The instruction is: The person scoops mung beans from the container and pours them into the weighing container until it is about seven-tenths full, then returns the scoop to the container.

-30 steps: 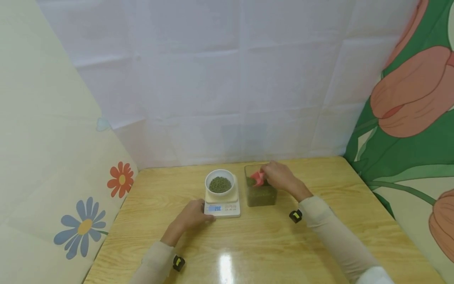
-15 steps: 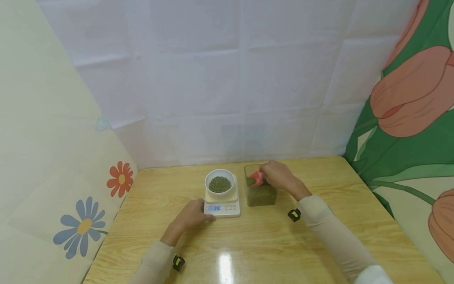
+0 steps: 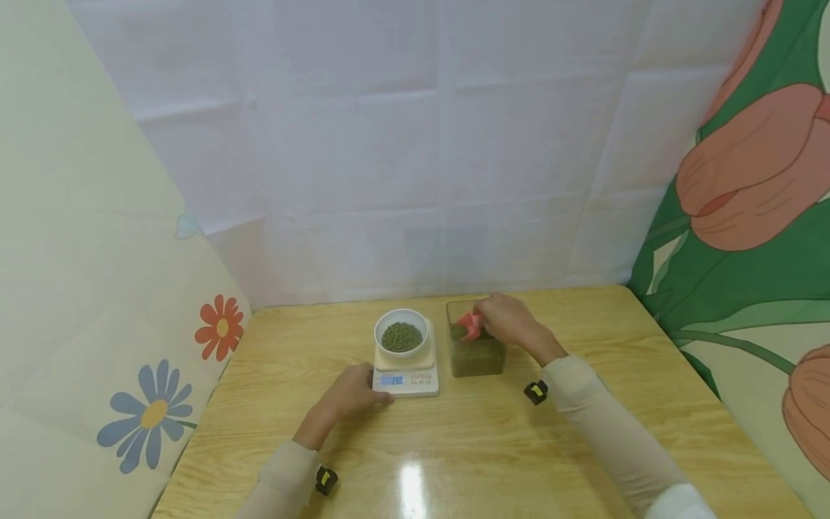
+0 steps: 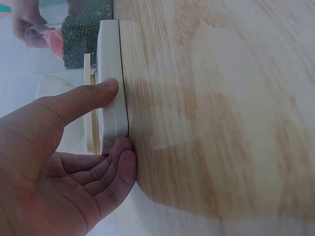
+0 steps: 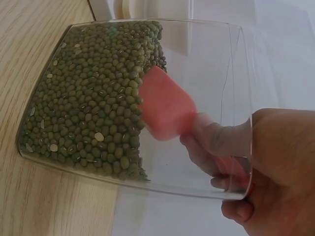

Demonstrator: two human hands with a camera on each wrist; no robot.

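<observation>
My right hand (image 3: 509, 321) grips the handle of a pink scoop (image 5: 167, 105), whose head is partly sunk in mung beans (image 5: 88, 98). The beans fill the lower part of a clear square container (image 3: 478, 364), and my fingers reach inside its mouth. To its left a white kitchen scale (image 3: 424, 386) carries a white bowl (image 3: 402, 313) with more mung beans (image 3: 402, 337). My left hand (image 3: 350, 393) holds the scale's near left corner, thumb on the front edge (image 4: 110, 113) and curled fingers at the side. The lit display's digits are too blurred to read surely.
The wooden table (image 3: 467, 454) ends at a white sheet (image 3: 350, 180) hung behind it. Flower-patterned sheets stand at the left (image 3: 97, 288) and right (image 3: 752, 288). A small black device (image 3: 536, 392) sits by the right wrist, another (image 3: 326, 480) by the left.
The right wrist has shifted very slightly to the left. The scoop stays in the beans, and the left hand, scale and bowl look the same.
</observation>
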